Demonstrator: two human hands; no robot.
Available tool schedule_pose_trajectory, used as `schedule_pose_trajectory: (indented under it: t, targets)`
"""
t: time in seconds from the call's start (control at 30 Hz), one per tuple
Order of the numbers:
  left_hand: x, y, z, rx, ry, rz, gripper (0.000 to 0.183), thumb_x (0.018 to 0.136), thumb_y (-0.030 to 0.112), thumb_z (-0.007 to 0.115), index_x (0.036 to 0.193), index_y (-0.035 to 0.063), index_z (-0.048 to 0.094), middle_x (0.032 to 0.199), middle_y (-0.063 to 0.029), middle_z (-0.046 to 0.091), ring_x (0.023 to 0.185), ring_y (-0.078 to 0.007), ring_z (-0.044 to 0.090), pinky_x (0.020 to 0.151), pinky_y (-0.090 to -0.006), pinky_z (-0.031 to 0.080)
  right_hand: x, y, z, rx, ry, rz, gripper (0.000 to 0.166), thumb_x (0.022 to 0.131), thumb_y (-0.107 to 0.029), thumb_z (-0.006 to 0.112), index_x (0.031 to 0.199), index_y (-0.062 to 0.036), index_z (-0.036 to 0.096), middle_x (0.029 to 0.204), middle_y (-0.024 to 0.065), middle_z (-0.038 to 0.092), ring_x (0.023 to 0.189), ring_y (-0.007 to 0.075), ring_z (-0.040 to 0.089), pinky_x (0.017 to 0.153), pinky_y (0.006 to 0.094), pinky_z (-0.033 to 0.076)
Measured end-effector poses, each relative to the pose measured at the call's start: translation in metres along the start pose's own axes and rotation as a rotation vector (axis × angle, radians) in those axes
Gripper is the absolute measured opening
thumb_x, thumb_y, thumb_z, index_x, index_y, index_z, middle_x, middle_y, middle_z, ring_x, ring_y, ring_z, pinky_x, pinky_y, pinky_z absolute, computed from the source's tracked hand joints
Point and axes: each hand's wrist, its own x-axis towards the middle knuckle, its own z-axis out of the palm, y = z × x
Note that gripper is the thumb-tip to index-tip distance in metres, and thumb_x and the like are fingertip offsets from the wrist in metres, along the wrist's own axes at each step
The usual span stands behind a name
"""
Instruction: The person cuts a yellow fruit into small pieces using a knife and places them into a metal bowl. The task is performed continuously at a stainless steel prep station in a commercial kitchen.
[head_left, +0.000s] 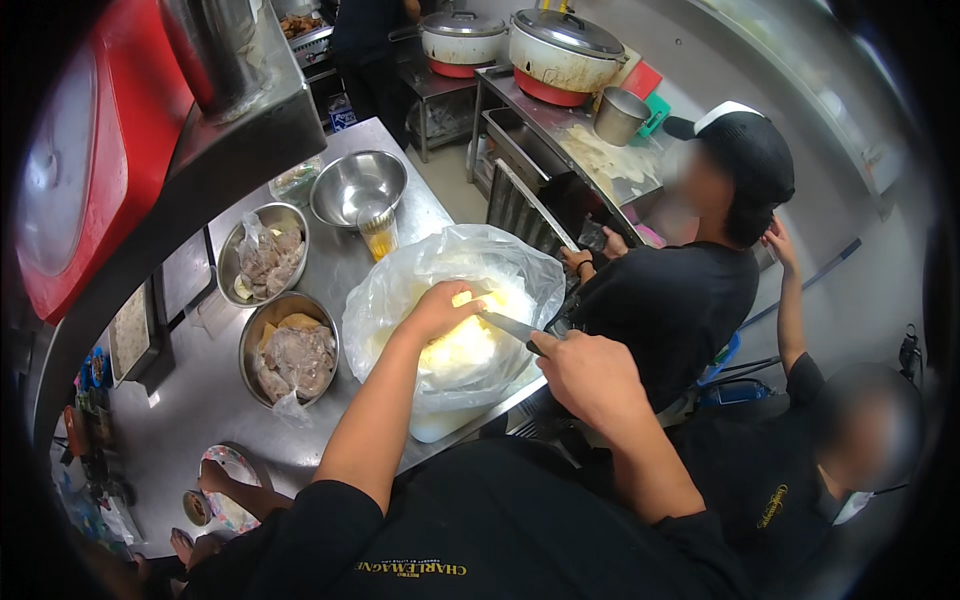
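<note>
In front of me is a wide container lined with a clear plastic bag (390, 300), with pale yellow food pieces (469, 346) inside. The strong glare on them hides what food it is. Over the bag, my left hand (442, 311) grips a small yellow piece (463, 298) between thumb and fingers. My right hand (592, 375) holds a kitchen knife (512, 327) by its dark handle. Its blade points left, and the tip meets my left thumb and the piece, or nearly so. Under the bag, part of a white board (439, 424) shows at the table edge.
Left on the steel table (180, 420) are two metal bowls of bagged meat (296, 360), (270, 259). Beyond stand an empty steel bowl (358, 187) and a clear cup of yellow liquid (379, 236). Co-workers (660, 300), (817, 450) stand close at right; another person's hand (217, 476) reaches a plate.
</note>
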Motion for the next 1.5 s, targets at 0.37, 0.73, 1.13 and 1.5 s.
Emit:
schedule_pose_trajectory:
  t: [0.37, 0.73, 1.13, 1.5]
  targets:
    - [-0.019, -0.001, -0.008, 0.287, 0.153, -0.060, 0.039, 0.117, 0.034, 0.081, 0.136, -0.0001, 0.080, 0.136, -0.0327, 0.082, 0.135, -0.0524, 0.076, 0.119, -0.0573, 0.060, -0.011, 0.081, 0.057, 0.548, -0.020, 0.002, 0.046, 0.120, -0.029, 0.074, 0.164, -0.0132, 0.079, 0.146, 0.0231, 0.088, 0.128, 0.0447, 0.086, 0.112, 0.0508, 0.067]
    - [-0.075, 0.068, -0.037, -0.639, 0.068, -0.219, 0.023, 0.130, 0.033, 0.072, 0.128, 0.0103, 0.075, 0.114, 0.0015, 0.074, 0.101, -0.0088, 0.065, 0.090, -0.0308, 0.056, -0.010, 0.095, 0.111, 1.080, -0.021, 0.151, 0.048, 0.122, -0.027, 0.077, 0.168, -0.0120, 0.078, 0.128, 0.0136, 0.090, 0.110, 0.0179, 0.079, 0.106, 0.0381, 0.063]
    - [-0.257, 0.109, -0.117, -0.843, 0.864, -0.061, 0.019, 0.133, 0.026, 0.063, 0.133, 0.0105, 0.074, 0.122, -0.0028, 0.078, 0.107, -0.0116, 0.070, 0.087, -0.0326, 0.055, 0.036, 0.118, 0.085, 1.005, -0.237, 0.048, 0.046, 0.125, -0.021, 0.071, 0.169, -0.0094, 0.076, 0.093, -0.0002, 0.072, 0.070, 0.0067, 0.062, 0.064, 0.0277, 0.053]
    - [-0.339, -0.032, -0.024, -0.026, 1.063, -0.593, 0.024, 0.117, 0.024, 0.085, 0.123, 0.0024, 0.078, 0.110, -0.0136, 0.081, 0.104, -0.0253, 0.077, 0.096, -0.0417, 0.061, 0.086, 0.105, 0.088, 0.911, -0.381, -0.046, 0.045, 0.125, -0.017, 0.068, 0.169, -0.0079, 0.076, 0.089, -0.0012, 0.068, 0.070, 0.0068, 0.059, 0.064, 0.0292, 0.050]
